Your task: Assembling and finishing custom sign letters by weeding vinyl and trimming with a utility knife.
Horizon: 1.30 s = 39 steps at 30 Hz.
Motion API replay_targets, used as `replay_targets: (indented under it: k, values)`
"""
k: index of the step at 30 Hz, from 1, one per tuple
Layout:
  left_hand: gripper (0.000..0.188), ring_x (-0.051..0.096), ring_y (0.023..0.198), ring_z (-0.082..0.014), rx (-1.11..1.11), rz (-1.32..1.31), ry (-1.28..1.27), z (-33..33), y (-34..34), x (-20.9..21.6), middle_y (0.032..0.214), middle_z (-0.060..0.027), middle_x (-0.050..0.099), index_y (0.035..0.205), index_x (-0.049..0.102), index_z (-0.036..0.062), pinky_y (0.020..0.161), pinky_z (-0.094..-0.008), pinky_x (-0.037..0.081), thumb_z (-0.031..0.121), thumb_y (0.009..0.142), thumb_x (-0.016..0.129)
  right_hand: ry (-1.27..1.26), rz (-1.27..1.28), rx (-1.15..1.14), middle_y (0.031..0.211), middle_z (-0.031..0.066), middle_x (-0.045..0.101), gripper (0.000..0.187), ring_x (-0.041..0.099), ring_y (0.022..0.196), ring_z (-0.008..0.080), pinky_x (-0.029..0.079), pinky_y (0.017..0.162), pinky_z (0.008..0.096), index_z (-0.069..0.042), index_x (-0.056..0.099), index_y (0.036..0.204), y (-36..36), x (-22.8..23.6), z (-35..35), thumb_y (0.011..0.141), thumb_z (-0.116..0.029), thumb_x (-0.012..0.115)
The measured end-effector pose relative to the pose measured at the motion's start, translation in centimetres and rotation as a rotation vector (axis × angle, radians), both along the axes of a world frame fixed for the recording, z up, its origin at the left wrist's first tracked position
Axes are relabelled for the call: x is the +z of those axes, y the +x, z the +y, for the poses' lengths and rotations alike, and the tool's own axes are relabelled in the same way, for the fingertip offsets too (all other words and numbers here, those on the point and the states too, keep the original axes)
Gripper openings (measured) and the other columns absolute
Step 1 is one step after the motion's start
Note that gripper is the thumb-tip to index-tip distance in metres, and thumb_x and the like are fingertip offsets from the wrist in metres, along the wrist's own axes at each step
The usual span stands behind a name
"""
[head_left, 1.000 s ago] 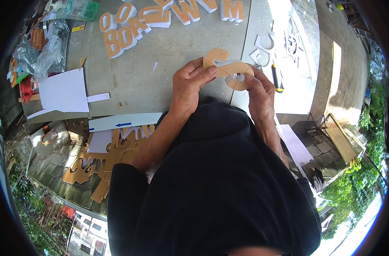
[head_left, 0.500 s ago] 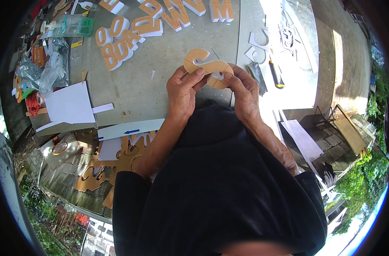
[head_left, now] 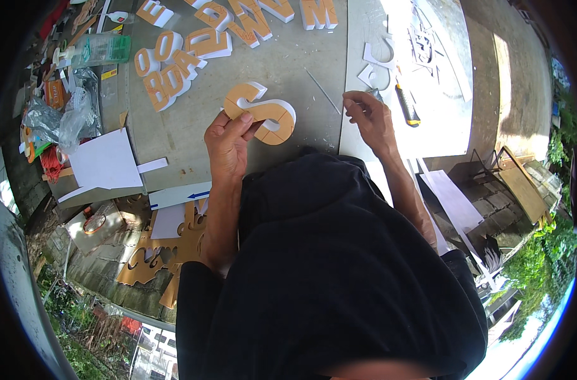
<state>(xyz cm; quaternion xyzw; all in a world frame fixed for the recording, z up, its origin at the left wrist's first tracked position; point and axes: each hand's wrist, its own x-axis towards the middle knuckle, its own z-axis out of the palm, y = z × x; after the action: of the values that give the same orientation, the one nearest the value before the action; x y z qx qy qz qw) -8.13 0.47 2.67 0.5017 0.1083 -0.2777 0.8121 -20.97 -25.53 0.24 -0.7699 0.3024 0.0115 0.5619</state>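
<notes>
My left hand (head_left: pixel 228 142) is closed on a thick cut-out letter S (head_left: pixel 282 115), tan-faced with white foam-like sides, tilted above the grey table. Its thumb presses on the tan face. My right hand (head_left: pixel 370 120) is away from the letter, over the edge of the white board, with loosely bent fingers somewhat apart and nothing visible in them. It covers most of a dark flat piece (head_left: pixel 376 94); whether it touches that piece I cannot tell. A thin grey rod (head_left: pixel 323 92) lies just left of its fingertips.
Several tan-and-white letters (head_left: pixel 174 73) stand at the far left. A cutter knife (head_left: pixel 407 104) and curved white offcuts (head_left: pixel 378 57) lie on the white board (head_left: pixel 440 136). Clear plastic bags (head_left: pixel 76 107), a green-and-clear bottle (head_left: pixel 105 49) and a white sheet (head_left: pixel 106 158) are on the left.
My right hand has let go of the letter S and moved right, over the dark piece. My left hand has carried the letter leftward and turned it. The thin rod shows more fully.
</notes>
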Motion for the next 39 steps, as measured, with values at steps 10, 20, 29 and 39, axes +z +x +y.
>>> replay_targets:
  k: [10,20,29,39]
  values:
    - [0.039,0.073,0.096,-0.0298,-0.124,0.030,0.071,0.9,-0.9,2.9,0.105,-0.0220,0.071,0.117,0.059,-0.0139,0.091,-0.0454,0.059,0.006,0.086,0.071,-0.801,0.112,0.353,0.100,0.0167,0.063,0.023,0.064,0.101,0.0357,0.056,0.077,0.0480,-0.001,0.064,0.092,5.1,-8.4,2.4,0.087,-0.024,0.067]
    - [0.043,0.074,0.089,-0.0256,-0.134,0.066,0.075,1.3,-1.9,4.4,0.101,-0.0237,0.072,0.115,0.059,-0.0150,0.084,-0.0376,0.061,0.003,0.082,0.077,-0.339,0.186,0.408,0.094,0.0184,0.068,0.019,0.067,0.089,0.0318,0.055,0.072,0.0406,0.006,0.063,0.099,5.2,-5.3,0.8,0.090,-0.008,0.053]
    - [0.042,0.074,0.087,-0.0230,-0.212,0.070,0.077,1.2,-2.5,4.4,0.096,-0.0212,0.074,0.114,0.062,-0.0140,0.080,-0.0345,0.061,0.002,0.079,0.079,0.719,-0.296,0.242,0.090,0.0130,0.067,0.028,0.066,0.079,0.0189,0.054,0.061,0.0292,0.005,0.062,0.123,-0.4,6.6,0.5,0.099,-0.008,0.058]
    - [0.045,0.073,0.087,-0.0234,-0.230,0.071,0.091,0.4,-3.5,4.9,0.097,-0.0221,0.073,0.114,0.060,-0.0158,0.079,-0.0328,0.061,0.002,0.078,0.081,0.200,-0.267,0.224,0.083,0.0083,0.071,0.027,0.065,0.066,0.0126,0.050,0.053,0.0259,-0.003,0.073,0.107,-0.2,10.5,5.0,0.099,-0.027,0.063]
